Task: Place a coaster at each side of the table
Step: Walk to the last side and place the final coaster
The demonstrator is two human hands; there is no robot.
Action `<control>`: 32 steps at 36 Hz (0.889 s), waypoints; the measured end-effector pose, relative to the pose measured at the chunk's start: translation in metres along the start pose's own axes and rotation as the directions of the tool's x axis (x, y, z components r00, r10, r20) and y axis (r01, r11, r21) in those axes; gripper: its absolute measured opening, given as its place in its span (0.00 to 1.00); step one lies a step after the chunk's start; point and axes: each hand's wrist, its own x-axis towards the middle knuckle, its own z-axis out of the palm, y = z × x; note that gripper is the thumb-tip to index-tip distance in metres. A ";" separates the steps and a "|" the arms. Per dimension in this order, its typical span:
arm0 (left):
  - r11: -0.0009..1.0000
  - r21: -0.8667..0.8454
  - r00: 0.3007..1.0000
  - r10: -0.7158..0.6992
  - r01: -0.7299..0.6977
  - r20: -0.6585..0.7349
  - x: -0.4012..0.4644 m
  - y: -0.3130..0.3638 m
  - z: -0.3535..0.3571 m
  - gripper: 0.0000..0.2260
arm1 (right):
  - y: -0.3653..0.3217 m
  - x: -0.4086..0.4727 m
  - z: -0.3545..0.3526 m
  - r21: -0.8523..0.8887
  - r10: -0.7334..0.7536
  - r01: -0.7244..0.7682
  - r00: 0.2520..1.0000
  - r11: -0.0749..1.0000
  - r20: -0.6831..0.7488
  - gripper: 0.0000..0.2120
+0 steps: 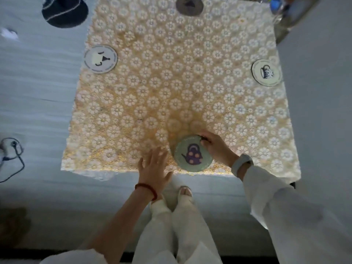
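The right hand (215, 147) pinches the far right rim of the round green coaster with a purple teapot (192, 154), which lies flat at the near edge of the flowery gold table (171, 82). The left hand (154, 166) is spread wide just beside it, not touching.

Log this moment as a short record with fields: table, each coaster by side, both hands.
table: square, floral lace cloth
far coaster: grey, at far edge
left coaster: white, at left edge
right coaster: white with blue cup, at right edge
near coaster: green with purple teapot, at near edge
right hand: fingers on near coaster's rim
left hand: open, holding nothing, beside near coaster
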 end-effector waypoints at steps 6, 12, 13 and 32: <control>1.000 0.018 0.999 -0.024 0.025 -0.035 0.005 0.014 0.020 0.33 | 0.018 0.014 0.005 -0.090 -0.002 0.001 1.000 0.996 -0.014 0.13; 0.998 0.018 0.996 -0.052 0.054 -0.070 0.014 0.021 0.026 0.36 | 0.032 0.019 0.009 -0.057 -0.022 0.019 0.998 0.998 -0.065 0.12; 0.998 0.020 0.995 -0.053 0.055 -0.081 0.015 0.021 0.026 0.36 | 0.033 0.020 0.009 -0.057 -0.030 0.025 0.997 0.998 -0.075 0.12; 0.993 0.075 0.991 -0.081 0.089 -0.104 0.017 0.026 0.029 0.40 | 0.036 0.020 0.012 -0.088 0.031 -0.047 0.983 0.995 -0.179 0.12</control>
